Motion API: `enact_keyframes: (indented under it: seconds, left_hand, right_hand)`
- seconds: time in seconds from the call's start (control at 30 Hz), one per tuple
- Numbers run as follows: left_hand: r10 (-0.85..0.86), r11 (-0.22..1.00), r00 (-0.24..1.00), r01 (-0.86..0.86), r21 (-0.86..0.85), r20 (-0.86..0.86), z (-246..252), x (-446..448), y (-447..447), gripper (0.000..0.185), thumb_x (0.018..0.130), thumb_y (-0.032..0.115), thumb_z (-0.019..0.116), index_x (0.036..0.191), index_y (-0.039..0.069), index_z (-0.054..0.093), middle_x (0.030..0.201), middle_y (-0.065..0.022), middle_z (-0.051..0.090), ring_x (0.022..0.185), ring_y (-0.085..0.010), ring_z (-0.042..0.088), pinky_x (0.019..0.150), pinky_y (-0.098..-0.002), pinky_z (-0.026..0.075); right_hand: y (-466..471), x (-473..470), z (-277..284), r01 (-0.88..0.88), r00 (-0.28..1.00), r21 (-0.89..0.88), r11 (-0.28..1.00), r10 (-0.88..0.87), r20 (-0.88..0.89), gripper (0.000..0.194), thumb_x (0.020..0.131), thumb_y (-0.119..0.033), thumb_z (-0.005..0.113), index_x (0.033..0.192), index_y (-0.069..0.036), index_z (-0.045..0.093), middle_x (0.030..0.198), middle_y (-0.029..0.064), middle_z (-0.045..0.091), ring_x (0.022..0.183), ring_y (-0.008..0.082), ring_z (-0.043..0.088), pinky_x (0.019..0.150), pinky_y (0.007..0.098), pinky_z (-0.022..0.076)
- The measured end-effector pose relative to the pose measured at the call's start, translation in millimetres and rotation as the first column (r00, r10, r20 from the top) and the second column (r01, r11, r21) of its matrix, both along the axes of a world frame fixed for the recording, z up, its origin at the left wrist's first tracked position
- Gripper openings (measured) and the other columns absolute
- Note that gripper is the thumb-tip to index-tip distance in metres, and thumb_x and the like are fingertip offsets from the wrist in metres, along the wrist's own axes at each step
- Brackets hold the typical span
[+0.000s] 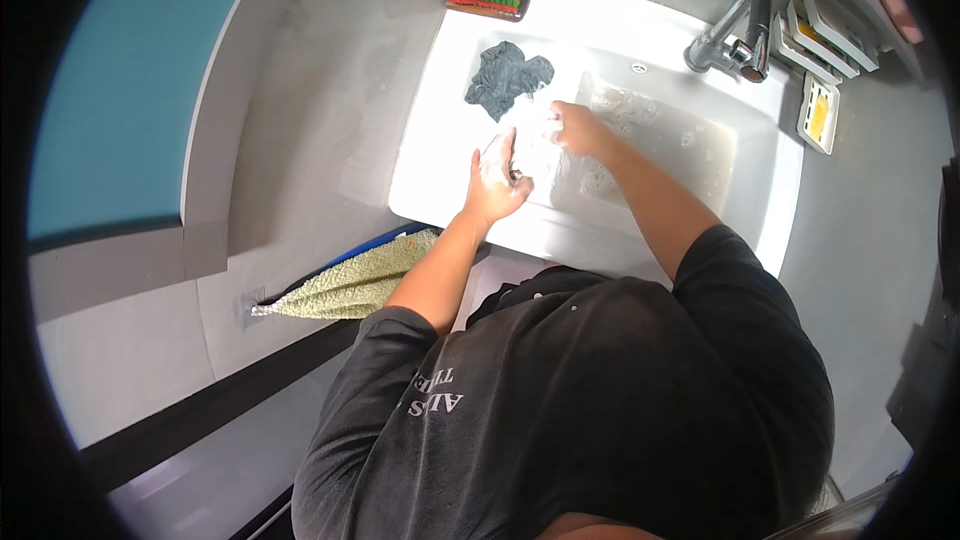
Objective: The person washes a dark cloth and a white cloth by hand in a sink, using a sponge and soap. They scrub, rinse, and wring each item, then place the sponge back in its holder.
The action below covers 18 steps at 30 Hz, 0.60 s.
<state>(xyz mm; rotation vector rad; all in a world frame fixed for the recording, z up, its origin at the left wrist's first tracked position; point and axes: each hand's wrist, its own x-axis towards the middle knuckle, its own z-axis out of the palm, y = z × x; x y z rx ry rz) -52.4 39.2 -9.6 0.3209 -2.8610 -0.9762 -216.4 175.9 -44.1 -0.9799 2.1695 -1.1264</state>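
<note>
My right hand point(577, 127) is curled at the edge of a white soapy mass point(536, 131), which looks like wet cloth but is washed out by glare. My left hand point(499, 178), streaked with white suds, lies against its left side with fingers stretched away from me. Whether the left fingers grip any of it is hard to see. Just beyond both hands a crumpled dark grey cloth point(506, 79) rests on the sloping left part of the white laundry sink point(420, 172). Cloudy water with foam point(660, 142) stands in the basin to the right.
A brush with red and green bristles point(487, 0) lies bristles up on the far left corner. The chrome faucet point(739, 37) rises at the back right. Soap dishes point(821, 116) hang on the right wall. A pale green towel point(360, 277) hangs left of my forearm.
</note>
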Motion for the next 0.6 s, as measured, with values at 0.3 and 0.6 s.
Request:
enact_keyframes:
  seconds: [0.3,0.6]
  left_hand:
    - [0.096,0.716,0.995,-0.083,0.693,0.020,59,-37,-10,0.030,0.081,0.009,0.069,0.107,-0.001,0.057,0.089,-0.0039,0.063,0.079,-0.0083,0.059,0.074,-0.0234,0.049]
    - [0.134,0.597,0.977,0.053,0.801,-0.165,91,-25,-5,0.015,0.088,0.010,0.062,0.102,0.004,0.059,0.092,-0.0017,0.063,0.082,-0.0085,0.057,0.075,-0.0232,0.046]
  right_hand:
    - [-3,14,79,0.227,0.836,-0.460,0.859,0.071,0.545,0.035,0.076,0.011,0.057,0.108,-0.002,0.050,0.097,0.0085,0.060,0.089,0.0162,0.059,0.080,0.0293,0.0486]
    - [16,41,142,0.245,0.901,-0.448,0.860,-0.031,0.433,0.032,0.079,0.010,0.059,0.110,0.003,0.054,0.100,0.0081,0.062,0.091,0.0132,0.060,0.080,0.0254,0.0488]
